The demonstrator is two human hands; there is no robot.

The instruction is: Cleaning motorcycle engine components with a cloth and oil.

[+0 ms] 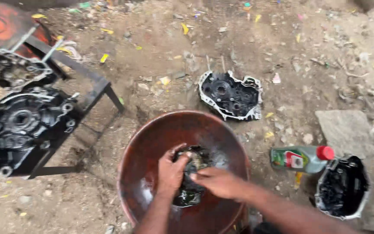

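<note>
Bare dirt ground (221,47), strewn with small stones and scraps of yellow litter, fills the view from above. At the centre sits a wide, round, reddish-brown metal basin (143,147) holding a shallow pool of dark, oily liquid. Both hands work inside it. The left hand (171,171) is clenched around a small, black, greasy engine part (194,161), which rests low in the basin and is partly sunk in the liquid. The right hand (219,182) presses its fingers onto the same part from the other side, gripping it. The part looks dark and oily, so the washing seems unfinished.

Just right of the basin, a grey-green plastic bottle with a red cap (301,158) lies on its side, its label red, white and green. Beside it stands a black engine cover (342,186), grimy inside. Beyond the basin, a silver-edged black crankcase half (231,95) lies flat. At far left, a larger engine casing (20,119) sits on a dark metal frame stand (89,82).
</note>
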